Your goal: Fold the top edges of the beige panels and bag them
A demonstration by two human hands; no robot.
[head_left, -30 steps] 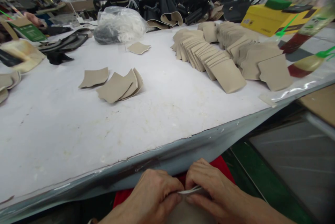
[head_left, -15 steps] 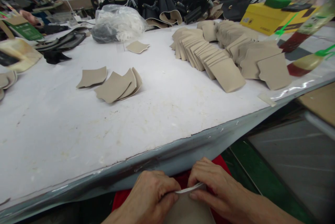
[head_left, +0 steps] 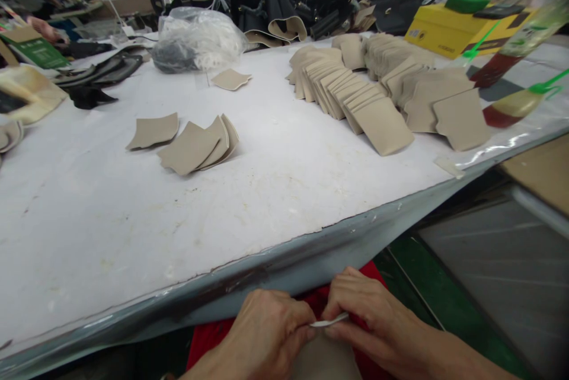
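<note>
Below the table's front edge, my left hand (head_left: 278, 326) pinches the upper edge of a beige leather piece (head_left: 326, 359). My right hand (head_left: 367, 312) grips the same edge a little farther right, thumb on the near side. The piece's pale rim shows between the two thumbs, and its lower part runs out of view. Red cloth (head_left: 213, 338) lies beneath both hands. On the table, a small group of similar beige pieces (head_left: 191, 149) overlaps left of the middle.
Long fanned rows of beige pieces (head_left: 382, 125) lie at the right of the white table (head_left: 249, 214). Behind them are a yellow box (head_left: 457, 30) and bottles of reddish liquid (head_left: 511, 108). A clear plastic bag (head_left: 200, 39) and black bags (head_left: 284, 12) stand farther back.
My left hand has slid slightly right along the edge, closer to my right hand. Both hands still pinch the leather piece. The view has shifted a little.
</note>
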